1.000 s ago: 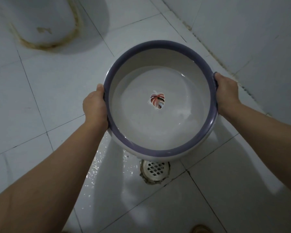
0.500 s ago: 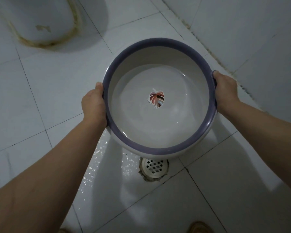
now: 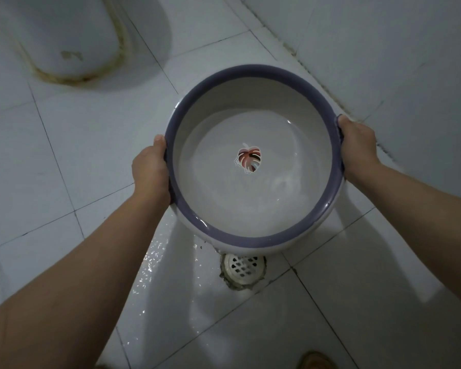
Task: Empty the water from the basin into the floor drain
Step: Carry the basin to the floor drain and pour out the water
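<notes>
A round white basin with a purple rim (image 3: 240, 239) is held in the air above the tiled floor. Clear water lies in its bottom over a leaf picture (image 3: 248, 158). My left hand (image 3: 151, 169) grips the rim on the left side. On the right side my right hand (image 3: 358, 147) grips the rim. Just below the basin's near edge is the round white floor drain (image 3: 243, 269), its far part hidden by the basin.
The tiles (image 3: 171, 283) left of the drain are wet and shiny. A toilet base (image 3: 59, 35) with a stained edge stands at the top left. A tiled wall (image 3: 383, 49) runs along the right. A sandal tip (image 3: 316, 360) shows at the bottom edge.
The basin has shifted slightly up and away in the view, so more of the drain shows below it. Both hands keep the same grip.
</notes>
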Tool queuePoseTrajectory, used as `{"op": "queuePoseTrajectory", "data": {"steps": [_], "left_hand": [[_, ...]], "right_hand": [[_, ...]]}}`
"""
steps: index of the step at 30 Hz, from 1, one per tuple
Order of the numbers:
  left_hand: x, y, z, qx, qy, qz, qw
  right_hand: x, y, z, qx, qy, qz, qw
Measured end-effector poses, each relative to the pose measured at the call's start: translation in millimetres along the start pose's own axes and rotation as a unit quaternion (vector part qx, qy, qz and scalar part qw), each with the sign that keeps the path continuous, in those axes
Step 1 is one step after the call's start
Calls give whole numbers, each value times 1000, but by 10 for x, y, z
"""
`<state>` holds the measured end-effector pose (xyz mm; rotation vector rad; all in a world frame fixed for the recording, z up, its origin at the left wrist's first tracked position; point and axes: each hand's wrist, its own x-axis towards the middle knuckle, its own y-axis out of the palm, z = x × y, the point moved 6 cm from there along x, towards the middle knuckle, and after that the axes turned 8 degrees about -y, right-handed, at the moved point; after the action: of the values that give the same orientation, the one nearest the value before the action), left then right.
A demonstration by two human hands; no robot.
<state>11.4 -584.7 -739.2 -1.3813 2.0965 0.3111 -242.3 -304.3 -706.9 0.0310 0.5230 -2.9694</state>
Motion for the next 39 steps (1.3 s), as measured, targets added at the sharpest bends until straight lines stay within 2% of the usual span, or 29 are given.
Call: {"op": "queuePoseTrajectory", "data": {"steps": [39], "left_hand": [[-68, 9, 119, -11, -6, 12, 1000]], "right_hand": [[-53, -108, 31, -17, -25, 1, 1000]]}}
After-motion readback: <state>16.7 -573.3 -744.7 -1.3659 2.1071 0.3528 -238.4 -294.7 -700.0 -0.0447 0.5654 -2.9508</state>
